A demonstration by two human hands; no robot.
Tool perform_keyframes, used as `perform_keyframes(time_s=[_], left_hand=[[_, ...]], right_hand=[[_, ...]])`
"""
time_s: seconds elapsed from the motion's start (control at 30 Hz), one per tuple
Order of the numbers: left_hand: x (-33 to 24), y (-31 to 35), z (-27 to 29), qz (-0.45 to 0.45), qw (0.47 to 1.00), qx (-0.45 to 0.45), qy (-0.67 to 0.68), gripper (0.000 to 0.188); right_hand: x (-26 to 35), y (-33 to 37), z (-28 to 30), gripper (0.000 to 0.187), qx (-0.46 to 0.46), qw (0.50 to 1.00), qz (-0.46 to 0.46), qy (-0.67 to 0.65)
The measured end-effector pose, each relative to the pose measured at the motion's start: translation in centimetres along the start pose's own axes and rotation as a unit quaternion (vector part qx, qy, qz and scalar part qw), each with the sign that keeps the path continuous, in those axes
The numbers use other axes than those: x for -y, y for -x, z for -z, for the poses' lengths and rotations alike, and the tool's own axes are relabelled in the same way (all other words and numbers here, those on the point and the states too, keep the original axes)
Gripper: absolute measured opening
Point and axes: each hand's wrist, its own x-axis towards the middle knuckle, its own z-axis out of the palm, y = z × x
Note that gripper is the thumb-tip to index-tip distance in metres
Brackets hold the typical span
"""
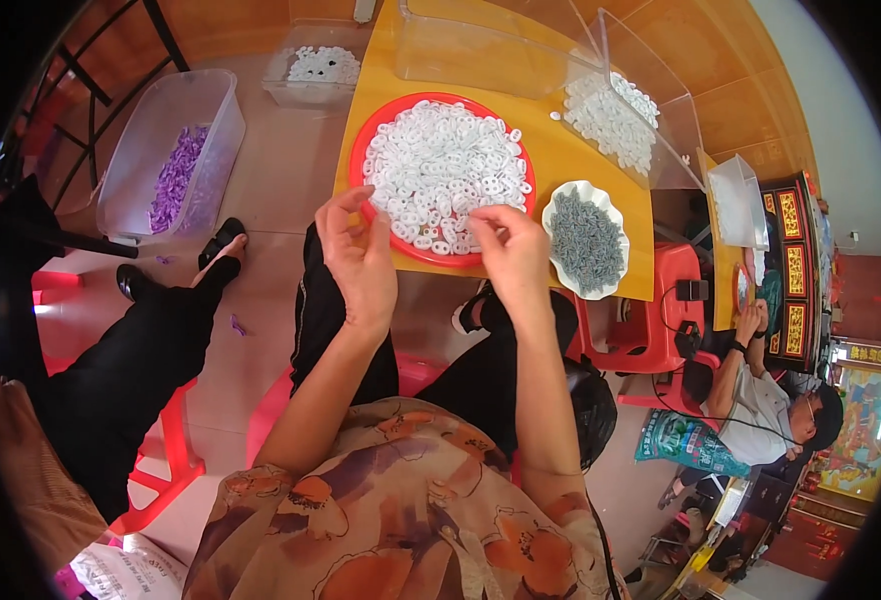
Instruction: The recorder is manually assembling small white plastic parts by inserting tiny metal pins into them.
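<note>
A round red tray [359, 150] on the yellow table holds a heap of small white oval plastic pieces with holes [441, 165]. My left hand [358, 255] is raised over the tray's near left rim, fingers bent, thumb and index finger apart; I see nothing between them. At the near right part of the heap is my right hand [513, 255]. Its thumb and fingertips are pinched together over the white pieces; whatever they hold is too small to make out. Right of that hand stands a scalloped white bowl [559, 270] full of small grey-green slender pieces [588, 240].
Clear plastic bins [481, 75] stand at the table's far side, with white pieces [616, 120] by them. Left on the floor are a tub [226, 110] of purple pieces and a smaller bin [291, 95]. A red stool [651, 330] stands right. Other people sit left and far right.
</note>
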Motion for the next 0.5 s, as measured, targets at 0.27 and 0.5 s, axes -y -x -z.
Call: perform_keyframes(time_s=[0.27, 0.5], left_hand=[[0.1, -0.8, 0.4, -0.098, 0.984, 0.083, -0.126, 0.041], [0.1, -1.6, 0.7, -0.108, 0.981, 0.117, -0.111, 0.039]], right_hand=[[-0.6, -1.8, -2.1, 0.013, 0.008, 0.978, 0.088, 0.188], [0.6, -1.4, -4.5, 0.017, 0.070, 0.980, 0.134, 0.133]])
